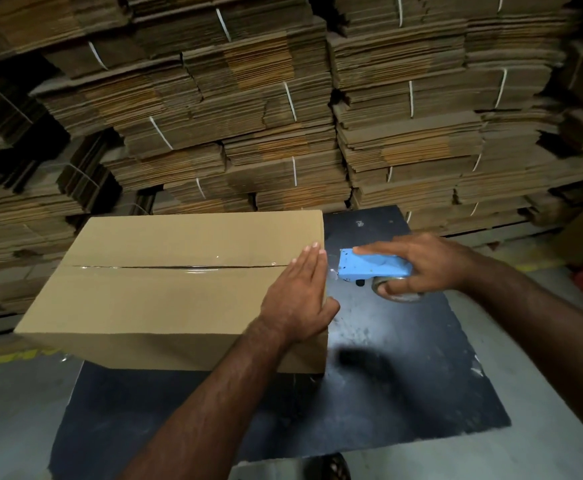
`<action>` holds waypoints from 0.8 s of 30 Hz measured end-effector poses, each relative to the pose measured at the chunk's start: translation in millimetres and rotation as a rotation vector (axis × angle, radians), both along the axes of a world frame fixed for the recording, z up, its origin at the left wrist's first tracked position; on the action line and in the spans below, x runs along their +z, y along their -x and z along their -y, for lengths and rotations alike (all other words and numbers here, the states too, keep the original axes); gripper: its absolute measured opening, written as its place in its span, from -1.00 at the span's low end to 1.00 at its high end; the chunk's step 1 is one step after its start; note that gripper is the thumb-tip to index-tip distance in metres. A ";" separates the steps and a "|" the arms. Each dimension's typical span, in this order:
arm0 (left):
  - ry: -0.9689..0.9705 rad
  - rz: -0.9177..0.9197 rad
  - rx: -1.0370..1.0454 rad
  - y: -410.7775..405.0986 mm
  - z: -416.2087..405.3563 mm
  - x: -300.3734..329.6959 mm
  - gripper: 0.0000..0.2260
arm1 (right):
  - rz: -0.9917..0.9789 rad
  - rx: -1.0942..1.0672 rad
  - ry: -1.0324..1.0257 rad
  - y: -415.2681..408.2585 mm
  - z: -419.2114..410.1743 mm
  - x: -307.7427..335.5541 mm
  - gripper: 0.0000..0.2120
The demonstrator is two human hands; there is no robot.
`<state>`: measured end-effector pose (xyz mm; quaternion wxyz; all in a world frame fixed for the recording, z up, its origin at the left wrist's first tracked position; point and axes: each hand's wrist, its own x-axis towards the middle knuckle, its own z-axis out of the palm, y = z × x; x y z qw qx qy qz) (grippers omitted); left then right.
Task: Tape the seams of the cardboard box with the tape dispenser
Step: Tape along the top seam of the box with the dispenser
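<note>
The box [172, 289] sits on the left part of the dark tabletop [404, 375], its left end overhanging the tabletop's left edge. The left hand [297, 296] lies flat on the lid at the box's right end, fingers straight and together, just at the end of the centre seam. The right hand [425, 265] grips the blue dispenser [373, 268] just off the box's right side, fingers curled over its body and the roll beneath, forefinger laid along the top.

The step in hand looks like finishing the centre strip at the right end. To do it well, the person should keep the left palm pressing the flaps down so the seam stays closed, carry the tape over the edge and a little down the side wall, then tilt the dispenser so its blade cuts cleanly, and rub the tail flat. Whether tape yet bridges dispenser and box cannot be told.

The box is plain brown cardboard, closed, with square, clean corners. A glossy clear strip runs along the centre seam; the seam gapes slightly near the middle. The end seams appear untaped.
</note>
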<state>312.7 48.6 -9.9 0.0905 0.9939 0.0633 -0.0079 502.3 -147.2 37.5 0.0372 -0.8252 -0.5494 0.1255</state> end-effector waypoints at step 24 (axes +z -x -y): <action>-0.415 0.004 -0.357 -21.2 -5.8 15.3 -0.31 | 0.086 -0.388 0.363 46.2 2.4 -105.6 -0.27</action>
